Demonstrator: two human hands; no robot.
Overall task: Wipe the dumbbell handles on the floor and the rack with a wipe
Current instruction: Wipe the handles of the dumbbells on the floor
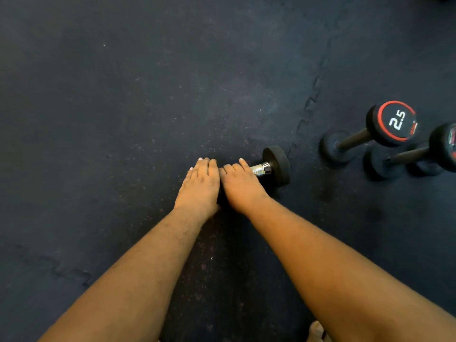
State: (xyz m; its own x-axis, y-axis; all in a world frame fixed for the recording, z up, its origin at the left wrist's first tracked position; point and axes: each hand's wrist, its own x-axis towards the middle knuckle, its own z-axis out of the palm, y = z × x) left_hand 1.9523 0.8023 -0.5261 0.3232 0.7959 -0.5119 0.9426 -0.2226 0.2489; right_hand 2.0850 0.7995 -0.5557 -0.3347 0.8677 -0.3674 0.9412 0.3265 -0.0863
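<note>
Dumbbell (270, 169) lying on floor (123, 95) at centre, handle being worked: right hand (243, 183) fingers curling over handle, left hand (201, 183) fingers flat beside it, wipe unseen; upright pair at 3 o'clock (392, 124) probably awaiting next, calling for rightward reach.

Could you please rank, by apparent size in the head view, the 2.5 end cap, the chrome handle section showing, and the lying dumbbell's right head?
1. 2.5 end cap, though standing nearer the camera may inflate it.
2. Lying dumbbell's right head.
3. Chrome handle section.
</note>
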